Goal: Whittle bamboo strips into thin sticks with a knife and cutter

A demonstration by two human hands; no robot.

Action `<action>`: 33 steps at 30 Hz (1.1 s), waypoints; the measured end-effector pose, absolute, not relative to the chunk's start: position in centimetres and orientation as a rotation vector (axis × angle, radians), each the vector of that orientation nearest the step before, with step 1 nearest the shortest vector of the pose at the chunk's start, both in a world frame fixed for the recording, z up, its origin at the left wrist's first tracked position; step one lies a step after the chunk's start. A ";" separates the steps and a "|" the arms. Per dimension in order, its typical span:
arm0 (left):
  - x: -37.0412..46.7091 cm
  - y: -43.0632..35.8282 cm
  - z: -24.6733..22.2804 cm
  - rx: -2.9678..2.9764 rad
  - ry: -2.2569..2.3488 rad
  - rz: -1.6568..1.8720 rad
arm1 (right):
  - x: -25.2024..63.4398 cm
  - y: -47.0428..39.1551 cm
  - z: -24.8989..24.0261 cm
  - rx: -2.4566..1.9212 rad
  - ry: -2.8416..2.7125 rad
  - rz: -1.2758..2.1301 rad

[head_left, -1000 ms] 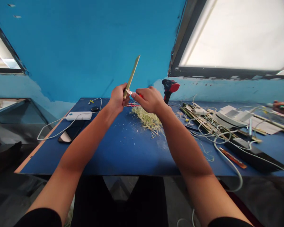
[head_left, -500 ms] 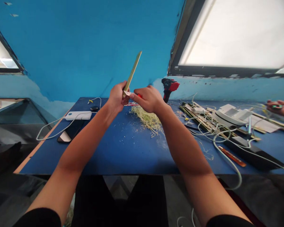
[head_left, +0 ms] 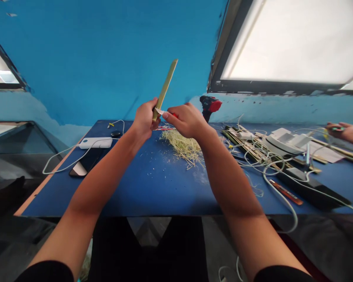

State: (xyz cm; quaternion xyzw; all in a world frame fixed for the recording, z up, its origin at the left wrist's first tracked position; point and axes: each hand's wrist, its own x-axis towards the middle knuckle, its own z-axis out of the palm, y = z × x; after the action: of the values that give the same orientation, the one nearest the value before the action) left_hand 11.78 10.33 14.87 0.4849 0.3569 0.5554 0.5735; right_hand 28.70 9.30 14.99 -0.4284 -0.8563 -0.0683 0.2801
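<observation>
A flat, pale-green bamboo strip (head_left: 167, 85) rises at a slant, its lower end closed in my left hand (head_left: 145, 119). My right hand (head_left: 186, 120) is wrapped round a small knife (head_left: 160, 111) with a red handle, most of which the fingers hide. The short blade lies against the strip close to my left thumb. Below both hands a heap of thin, curly shavings (head_left: 182, 147) sits on the blue table (head_left: 159, 192), with small crumbs scattered in front of it.
A red-black power drill (head_left: 210, 106) stands behind my right hand. Tangled white cables (head_left: 272, 156), bamboo pieces and an orange cutter (head_left: 286, 192) lie right. Left are a white power strip (head_left: 95, 143) and a phone (head_left: 81, 166). Another person's hand (head_left: 344, 131) is far right.
The strip has turned a little, showing more of its broad face. The knife blade sits slightly higher on it, and my right hand has shifted marginally.
</observation>
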 end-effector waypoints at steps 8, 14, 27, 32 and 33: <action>11.6 10.1 14.8 1.273 0.783 1.168 | 30.3 10.6 14.9 -1.233 -2.154 -0.216; 11.5 10.5 14.6 1.299 0.793 1.123 | 30.3 11.1 14.6 -1.254 -2.085 -0.222; 13.0 10.3 13.4 1.316 0.795 1.007 | 34.5 14.7 13.5 -1.337 -1.818 -0.233; 13.5 10.0 13.1 1.325 0.854 0.923 | 37.6 16.8 12.4 -1.438 -1.691 -0.259; 13.6 10.0 13.0 1.322 0.875 0.896 | 38.3 17.2 12.2 -1.472 -1.670 -0.254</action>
State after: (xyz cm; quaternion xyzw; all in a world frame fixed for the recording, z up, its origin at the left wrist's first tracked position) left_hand 13.65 10.01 12.98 0.5733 0.3796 0.3888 0.6133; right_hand 38.28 17.20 12.17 -0.5914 -0.6709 -0.1021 0.4354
